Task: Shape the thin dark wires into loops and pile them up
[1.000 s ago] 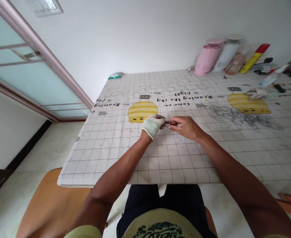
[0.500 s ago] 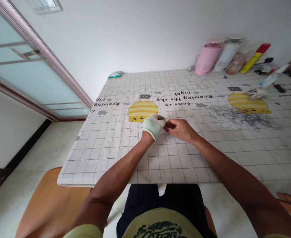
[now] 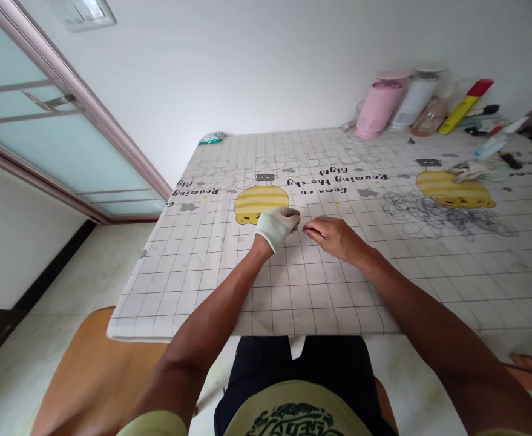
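Observation:
My left hand (image 3: pixel 277 227) wears a pale glove and is closed in a pinch above the checked tablecloth (image 3: pixel 229 272), beside a printed yellow balloon (image 3: pixel 262 198). Bare and also closed, my right hand (image 3: pixel 333 235) faces it from the right, its fingertips a small gap away. Whatever either hand pinches is too small to make out. A tangle of thin dark thread (image 3: pixel 429 218) lies on the cloth to the right of my hands.
At the back right stand a pink cylinder (image 3: pixel 380 106), a white cylinder (image 3: pixel 415 100), a glass bottle (image 3: pixel 428 118) and a yellow-red box (image 3: pixel 465 108). A crumpled glove (image 3: pixel 474 169) lies near the thread. A green packet (image 3: pixel 212 138) sits at the back left corner.
My left hand has shifted slightly left and my right hand slightly right, so a small gap now shows between their fingertips.

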